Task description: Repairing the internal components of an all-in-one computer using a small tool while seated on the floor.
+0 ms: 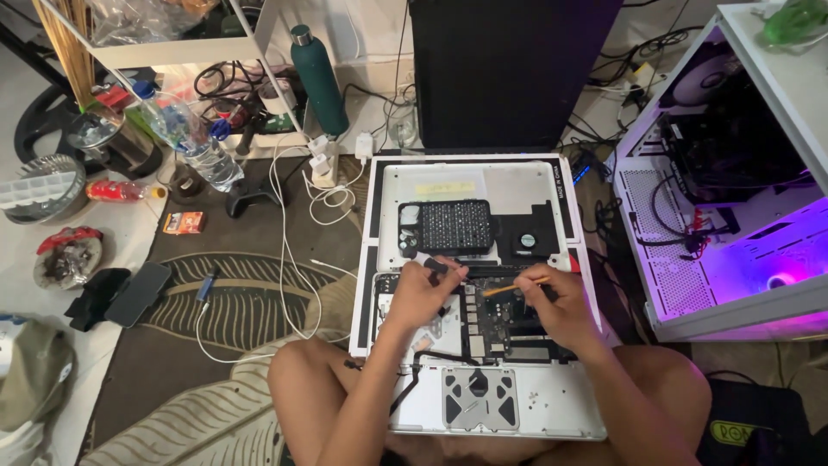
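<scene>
Opened white laptop across lap, base cover off, logic board exposed under both hands. Right hand pinches orange-handled tool, tip on board left of grip. Left hand clenched around small dark part at board's upper edge. Black bit case lies just beyond knuckles. Judgement: board stiff, thin, fragile; grasp by edges only, avoid components.
</scene>
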